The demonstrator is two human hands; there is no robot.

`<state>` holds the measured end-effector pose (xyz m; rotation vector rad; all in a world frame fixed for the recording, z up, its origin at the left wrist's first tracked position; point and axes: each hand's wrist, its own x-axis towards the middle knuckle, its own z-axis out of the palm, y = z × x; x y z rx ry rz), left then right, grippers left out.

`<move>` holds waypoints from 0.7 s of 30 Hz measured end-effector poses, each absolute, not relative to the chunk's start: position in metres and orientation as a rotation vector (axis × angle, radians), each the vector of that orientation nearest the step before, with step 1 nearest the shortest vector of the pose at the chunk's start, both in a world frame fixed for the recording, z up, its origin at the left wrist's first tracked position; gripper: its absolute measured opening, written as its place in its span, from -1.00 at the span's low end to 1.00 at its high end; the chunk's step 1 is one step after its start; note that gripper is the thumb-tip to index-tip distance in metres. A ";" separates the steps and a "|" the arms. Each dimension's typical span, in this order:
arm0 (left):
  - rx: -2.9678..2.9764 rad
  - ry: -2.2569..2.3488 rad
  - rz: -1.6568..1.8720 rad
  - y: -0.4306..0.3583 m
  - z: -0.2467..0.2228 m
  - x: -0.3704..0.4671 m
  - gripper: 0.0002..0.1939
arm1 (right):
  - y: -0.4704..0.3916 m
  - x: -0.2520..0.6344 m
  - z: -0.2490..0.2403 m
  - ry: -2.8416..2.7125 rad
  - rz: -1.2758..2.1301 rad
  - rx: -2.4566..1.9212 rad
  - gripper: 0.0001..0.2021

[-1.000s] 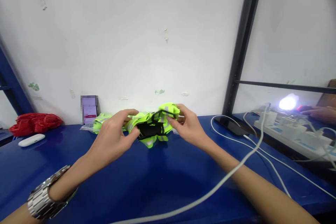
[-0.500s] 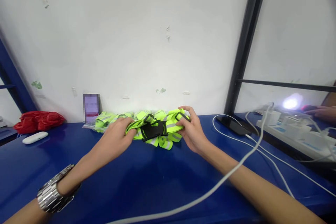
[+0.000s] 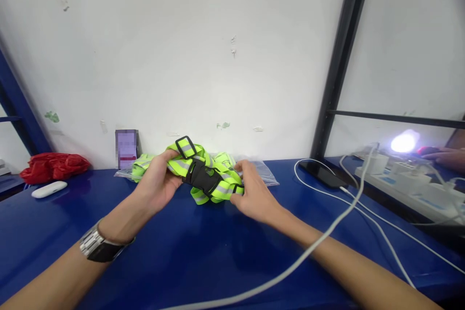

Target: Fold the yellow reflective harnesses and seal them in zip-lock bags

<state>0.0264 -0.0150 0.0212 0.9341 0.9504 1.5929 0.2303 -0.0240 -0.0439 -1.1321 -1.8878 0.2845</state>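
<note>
A neon-yellow reflective strap (image 3: pixel 227 188) with a grey stripe is held folded in a bundle over the table. Its black side-release buckle (image 3: pixel 202 177) faces me, tilted down to the right, its two halves joined. My left hand (image 3: pixel 162 179) is closed on the left end of the bundle, by a black slider (image 3: pixel 185 147) that sticks up. At the right end, my right hand (image 3: pixel 254 191) pinches the strap with thumb and fingers. Loops of strap hang below the buckle. Behind my hands lie clear plastic bags (image 3: pixel 267 173), with more yellow strap showing at the left.
The blue table (image 3: pixel 203 261) meets a white wall. At left lie a red plastic bag (image 3: pixel 54 167) and a white oval case (image 3: pixel 49 189). A small box (image 3: pixel 127 149) stands by the wall. At right are a phone (image 3: pixel 322 174), chargers (image 3: pixel 407 174) and a white cable (image 3: pixel 319 237) crossing over my right forearm.
My left hand has rolled palm upward, and the buckle has turned to slope down rightward. The right hand has moved left and lower along the strap, uncovering a clear bag behind it.
</note>
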 end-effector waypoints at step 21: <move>1.439 1.179 1.267 -0.034 0.030 0.030 -0.71 | 0.002 0.248 0.027 -2.242 -0.158 -0.841 -0.96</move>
